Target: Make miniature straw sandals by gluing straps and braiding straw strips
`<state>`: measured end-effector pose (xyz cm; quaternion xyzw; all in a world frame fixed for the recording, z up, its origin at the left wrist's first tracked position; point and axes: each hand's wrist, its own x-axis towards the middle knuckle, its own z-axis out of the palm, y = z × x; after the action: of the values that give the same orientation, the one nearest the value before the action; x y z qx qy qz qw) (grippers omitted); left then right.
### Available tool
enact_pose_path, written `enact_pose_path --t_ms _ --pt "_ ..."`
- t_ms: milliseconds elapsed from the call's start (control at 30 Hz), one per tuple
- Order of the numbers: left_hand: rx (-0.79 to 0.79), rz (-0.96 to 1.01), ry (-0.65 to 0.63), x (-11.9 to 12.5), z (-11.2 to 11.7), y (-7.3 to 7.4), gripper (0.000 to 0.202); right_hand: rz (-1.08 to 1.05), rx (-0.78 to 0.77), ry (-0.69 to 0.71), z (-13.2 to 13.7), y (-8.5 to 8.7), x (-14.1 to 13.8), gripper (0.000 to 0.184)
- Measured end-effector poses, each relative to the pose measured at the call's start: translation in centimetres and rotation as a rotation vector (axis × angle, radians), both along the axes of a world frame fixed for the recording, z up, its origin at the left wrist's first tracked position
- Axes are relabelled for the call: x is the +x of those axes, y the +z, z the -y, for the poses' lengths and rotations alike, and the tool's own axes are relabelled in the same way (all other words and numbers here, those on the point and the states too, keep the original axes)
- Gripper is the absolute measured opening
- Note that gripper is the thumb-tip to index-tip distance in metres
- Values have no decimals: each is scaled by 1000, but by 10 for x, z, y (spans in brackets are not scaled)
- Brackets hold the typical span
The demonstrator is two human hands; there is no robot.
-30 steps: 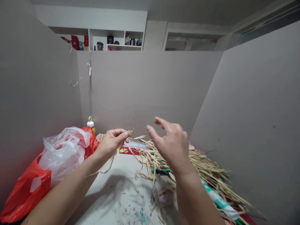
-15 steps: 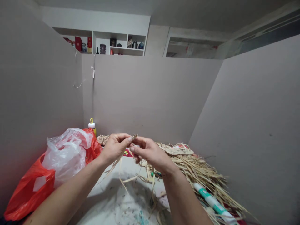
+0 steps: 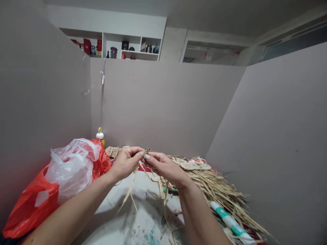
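Note:
My left hand (image 3: 129, 161) and my right hand (image 3: 163, 167) meet above the table, thumbs and fingertips pinched together. Between them is a small bunch of dry straw strips (image 3: 147, 150), its short end poking up past the fingertips. Loose strip ends (image 3: 129, 192) dangle below my left hand, and another strip (image 3: 166, 200) hangs under my right wrist. Both hands are closed on the straw. How the strips cross inside the pinch is hidden by my fingers.
A heap of long dry straw (image 3: 217, 183) lies on the right, beside a white-and-green roll (image 3: 231, 221). Red and white plastic bags (image 3: 71, 170) stand at left, a yellow bottle (image 3: 100, 136) behind them. A woven straw piece (image 3: 112, 152) sits at the back. Partition walls (image 3: 158, 102) enclose the table (image 3: 112, 221).
My right fingers have closed in and now press beside my left thumb. The hanging strips have shifted, with those under my left hand now hanging closer together. The view has moved slightly.

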<state>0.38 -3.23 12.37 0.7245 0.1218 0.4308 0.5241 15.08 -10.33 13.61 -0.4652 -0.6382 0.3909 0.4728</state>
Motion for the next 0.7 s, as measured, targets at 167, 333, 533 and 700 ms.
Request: enact_pose_path --t_ms 167,333,533,700 --pt "-4 -112 -32 -5 2 5 17 -1 -82 44 -5 -6 10 40" --pt "51 -223 -10 -7 -2 4 23 -86 -151 66 -10 -11 11 41" --pt "143 -290 92 -6 -5 2 30 -45 -118 -63 -16 -15 7 39" --pt "129 -330 74 -6 -8 -1 33 -29 -33 -185 -21 -18 -3 27"
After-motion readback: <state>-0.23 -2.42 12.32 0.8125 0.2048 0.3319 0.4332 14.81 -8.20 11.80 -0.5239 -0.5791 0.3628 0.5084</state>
